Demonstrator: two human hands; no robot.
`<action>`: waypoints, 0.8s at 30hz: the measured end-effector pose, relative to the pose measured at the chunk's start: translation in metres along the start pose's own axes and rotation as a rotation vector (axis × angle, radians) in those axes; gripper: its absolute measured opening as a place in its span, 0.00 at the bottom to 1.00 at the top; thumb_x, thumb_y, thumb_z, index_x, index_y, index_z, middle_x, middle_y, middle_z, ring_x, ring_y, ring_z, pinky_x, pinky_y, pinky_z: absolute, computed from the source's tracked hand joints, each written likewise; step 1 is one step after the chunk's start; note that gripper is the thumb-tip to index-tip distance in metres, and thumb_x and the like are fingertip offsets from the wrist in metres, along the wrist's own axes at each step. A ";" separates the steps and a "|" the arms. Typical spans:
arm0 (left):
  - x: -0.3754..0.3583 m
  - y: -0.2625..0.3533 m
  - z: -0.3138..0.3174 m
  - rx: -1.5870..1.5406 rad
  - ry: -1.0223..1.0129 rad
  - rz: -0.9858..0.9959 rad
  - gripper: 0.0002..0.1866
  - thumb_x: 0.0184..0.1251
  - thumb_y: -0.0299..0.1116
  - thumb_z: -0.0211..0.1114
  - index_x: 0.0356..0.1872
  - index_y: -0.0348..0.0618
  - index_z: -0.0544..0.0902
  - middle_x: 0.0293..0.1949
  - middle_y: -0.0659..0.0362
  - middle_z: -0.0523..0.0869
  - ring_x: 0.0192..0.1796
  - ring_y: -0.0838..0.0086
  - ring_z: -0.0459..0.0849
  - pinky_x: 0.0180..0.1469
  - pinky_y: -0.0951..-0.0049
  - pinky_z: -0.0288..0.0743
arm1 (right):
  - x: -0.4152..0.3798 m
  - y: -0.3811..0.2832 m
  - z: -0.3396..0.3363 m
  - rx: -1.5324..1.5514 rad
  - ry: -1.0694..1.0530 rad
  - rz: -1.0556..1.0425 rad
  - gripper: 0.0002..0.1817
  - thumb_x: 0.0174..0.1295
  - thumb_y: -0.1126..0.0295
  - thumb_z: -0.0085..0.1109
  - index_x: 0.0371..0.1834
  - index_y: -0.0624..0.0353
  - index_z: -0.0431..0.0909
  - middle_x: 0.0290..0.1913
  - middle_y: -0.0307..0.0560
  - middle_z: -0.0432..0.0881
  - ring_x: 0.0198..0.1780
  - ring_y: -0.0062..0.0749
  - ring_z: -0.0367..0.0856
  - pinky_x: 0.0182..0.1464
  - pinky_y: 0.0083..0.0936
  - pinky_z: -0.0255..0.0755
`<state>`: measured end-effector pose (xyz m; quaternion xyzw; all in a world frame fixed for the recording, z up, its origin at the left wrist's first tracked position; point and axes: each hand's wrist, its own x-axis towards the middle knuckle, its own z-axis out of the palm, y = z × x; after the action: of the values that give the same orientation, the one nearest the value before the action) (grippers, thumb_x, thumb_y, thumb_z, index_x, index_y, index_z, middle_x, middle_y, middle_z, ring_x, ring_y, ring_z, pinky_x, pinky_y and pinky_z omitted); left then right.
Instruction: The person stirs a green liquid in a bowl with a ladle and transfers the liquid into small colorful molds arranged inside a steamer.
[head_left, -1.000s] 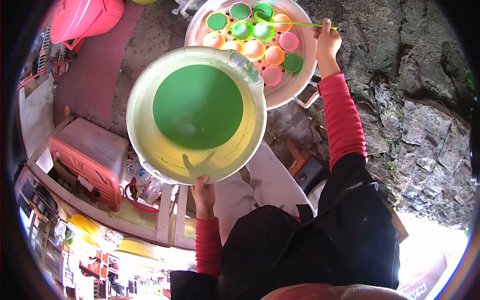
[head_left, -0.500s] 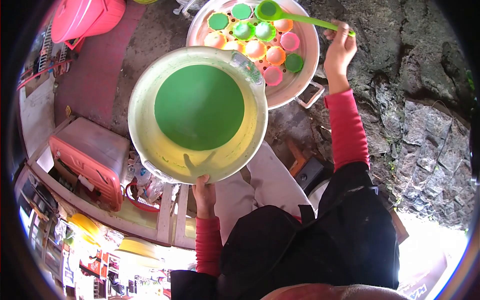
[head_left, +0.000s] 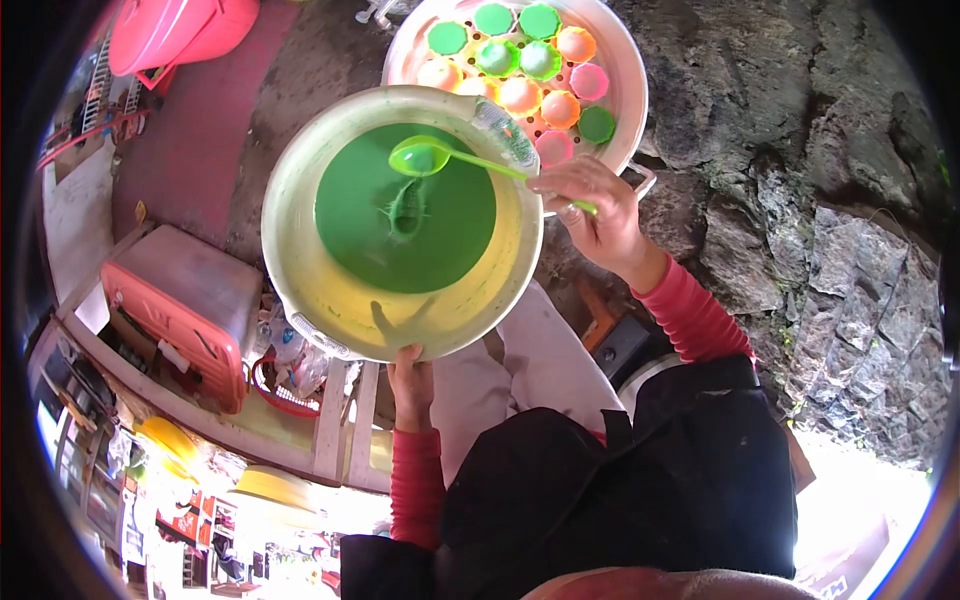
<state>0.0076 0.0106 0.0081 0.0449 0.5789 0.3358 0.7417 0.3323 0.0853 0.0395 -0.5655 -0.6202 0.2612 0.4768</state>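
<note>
My left hand (head_left: 409,388) grips the near rim of a large pale basin (head_left: 300,285), which is tilted and holds smooth green liquid (head_left: 350,215). In my right hand (head_left: 597,212) is the handle of a bright green ladle (head_left: 420,157), its bowl just above the liquid. Under the ladle the surface is broken by a small splash. Beyond the basin, a round metal steamer tray (head_left: 628,65) with holes carries several small fluted cups. Green filling shows in some, such as the far-left cup (head_left: 447,38); orange cups (head_left: 519,96) and pink cups (head_left: 589,81) appear pale inside.
A rough stone wall (head_left: 780,180) rises on the right. To the left are a pink bucket (head_left: 185,35) and a pink plastic crate (head_left: 180,330). A red basket (head_left: 285,385) with plastic bags lies below the basin's left side. A dark box (head_left: 620,345) stands near my legs.
My right hand has brought the ladle from above the cups back over the basin. The far cup under the ladle now shows green filling. The liquid has splashed. My left hand keeps its grip.
</note>
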 end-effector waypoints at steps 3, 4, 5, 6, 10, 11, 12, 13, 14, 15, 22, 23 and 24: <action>-0.002 0.000 0.000 -0.009 0.013 0.017 0.22 0.57 0.25 0.55 0.56 0.36 0.69 0.52 0.59 0.73 0.55 0.72 0.72 0.60 0.69 0.63 | -0.007 0.005 -0.002 -0.157 -0.226 -0.050 0.13 0.63 0.73 0.52 0.51 0.56 0.68 0.42 0.43 0.82 0.37 0.42 0.79 0.44 0.35 0.72; 0.001 -0.004 -0.007 0.051 -0.003 0.020 0.22 0.57 0.25 0.55 0.56 0.36 0.69 0.52 0.59 0.73 0.55 0.72 0.72 0.60 0.70 0.63 | -0.011 0.009 0.000 -0.117 -0.170 -0.068 0.12 0.63 0.73 0.51 0.49 0.57 0.70 0.41 0.44 0.82 0.37 0.42 0.79 0.43 0.33 0.72; 0.002 -0.005 -0.011 0.110 -0.020 0.022 0.22 0.57 0.25 0.54 0.56 0.36 0.69 0.52 0.59 0.73 0.55 0.72 0.72 0.60 0.70 0.63 | -0.014 0.011 0.002 -0.079 -0.114 -0.086 0.10 0.63 0.72 0.51 0.48 0.58 0.72 0.41 0.46 0.81 0.37 0.41 0.79 0.43 0.31 0.72; 0.002 -0.005 -0.011 0.110 -0.018 0.022 0.22 0.57 0.25 0.54 0.56 0.36 0.69 0.52 0.59 0.73 0.55 0.72 0.72 0.60 0.70 0.63 | -0.018 0.010 0.003 -0.077 -0.114 -0.086 0.10 0.63 0.72 0.51 0.48 0.58 0.72 0.41 0.46 0.81 0.37 0.41 0.79 0.43 0.31 0.72; 0.001 -0.003 -0.003 0.021 -0.023 0.022 0.21 0.57 0.25 0.54 0.55 0.36 0.69 0.51 0.59 0.74 0.54 0.73 0.72 0.59 0.71 0.63 | -0.032 0.012 0.004 0.005 0.036 0.393 0.08 0.63 0.71 0.53 0.42 0.63 0.76 0.35 0.49 0.81 0.32 0.30 0.80 0.34 0.25 0.73; 0.001 -0.003 -0.002 -0.017 -0.029 0.023 0.21 0.57 0.25 0.54 0.54 0.36 0.69 0.50 0.59 0.74 0.54 0.73 0.72 0.59 0.71 0.64 | -0.035 0.014 0.003 0.045 0.093 0.522 0.10 0.67 0.68 0.49 0.42 0.65 0.75 0.35 0.49 0.81 0.31 0.26 0.80 0.33 0.23 0.73; 0.001 -0.003 0.000 -0.016 -0.031 0.023 0.21 0.57 0.25 0.54 0.54 0.36 0.69 0.50 0.59 0.74 0.54 0.73 0.72 0.59 0.71 0.64 | -0.033 0.011 -0.001 0.044 0.094 0.521 0.10 0.67 0.68 0.49 0.42 0.65 0.75 0.35 0.49 0.81 0.31 0.26 0.80 0.33 0.23 0.73; 0.001 -0.002 0.002 -0.017 -0.028 0.032 0.21 0.57 0.24 0.53 0.54 0.36 0.69 0.50 0.59 0.74 0.53 0.73 0.72 0.58 0.71 0.64 | -0.029 0.004 -0.006 0.071 0.089 0.562 0.12 0.68 0.67 0.46 0.42 0.66 0.74 0.34 0.44 0.80 0.31 0.21 0.76 0.35 0.19 0.71; 0.001 -0.002 0.003 -0.017 -0.025 0.040 0.21 0.57 0.24 0.53 0.54 0.36 0.69 0.50 0.59 0.74 0.53 0.73 0.72 0.58 0.72 0.64 | -0.026 -0.002 -0.009 0.098 0.083 0.604 0.14 0.70 0.66 0.43 0.42 0.67 0.73 0.34 0.39 0.78 0.32 0.15 0.72 0.36 0.15 0.69; 0.001 -0.002 0.002 -0.016 -0.026 0.039 0.21 0.57 0.24 0.53 0.54 0.36 0.69 0.50 0.59 0.74 0.53 0.73 0.72 0.58 0.72 0.64 | -0.024 -0.005 -0.010 0.097 0.084 0.604 0.14 0.70 0.66 0.43 0.42 0.67 0.73 0.34 0.39 0.78 0.32 0.15 0.72 0.36 0.15 0.69; 0.004 -0.005 -0.008 -0.006 -0.021 0.010 0.20 0.56 0.26 0.54 0.52 0.34 0.71 0.50 0.58 0.74 0.52 0.73 0.73 0.57 0.72 0.65 | -0.009 -0.022 -0.039 0.017 0.246 0.502 0.17 0.72 0.63 0.38 0.38 0.64 0.73 0.30 0.41 0.76 0.27 0.18 0.71 0.31 0.16 0.68; 0.004 -0.005 -0.009 0.003 -0.025 -0.001 0.19 0.56 0.26 0.54 0.51 0.34 0.71 0.49 0.57 0.75 0.52 0.72 0.73 0.56 0.72 0.65 | -0.006 -0.023 -0.043 0.028 0.285 0.494 0.16 0.72 0.63 0.37 0.38 0.64 0.72 0.32 0.42 0.76 0.27 0.18 0.71 0.30 0.17 0.67; 0.003 -0.005 -0.007 0.002 -0.026 -0.001 0.19 0.56 0.26 0.54 0.51 0.34 0.71 0.49 0.57 0.75 0.52 0.72 0.73 0.56 0.72 0.65 | -0.002 -0.024 -0.047 0.042 0.318 0.469 0.16 0.72 0.62 0.38 0.39 0.64 0.72 0.33 0.42 0.76 0.27 0.19 0.71 0.30 0.18 0.66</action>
<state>0.0041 0.0067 0.0012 0.0499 0.5695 0.3341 0.7494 0.3631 0.0679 0.0791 -0.7174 -0.3844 0.2851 0.5063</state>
